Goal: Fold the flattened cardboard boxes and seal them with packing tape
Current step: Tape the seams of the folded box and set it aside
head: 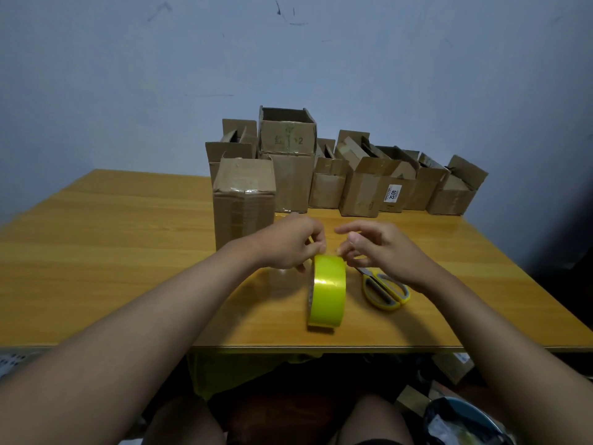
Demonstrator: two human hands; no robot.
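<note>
A yellow roll of packing tape (328,292) stands on its edge on the wooden table (128,252), near the front. My left hand (290,244) grips the top of the roll with curled fingers. My right hand (382,248) pinches at the top right of the roll, fingers bent over the tape's surface. A tall cardboard box (244,200) with a taped top stands just behind my left hand. Several more folded boxes (362,181) line the back of the table, some with open flaps.
Yellow-handled scissors (385,290) lie on the table right of the tape, partly under my right wrist. A blue-grey wall rises behind the boxes. Below the table's front edge are my knees, cardboard scraps and a dark bag (462,422) at the lower right.
</note>
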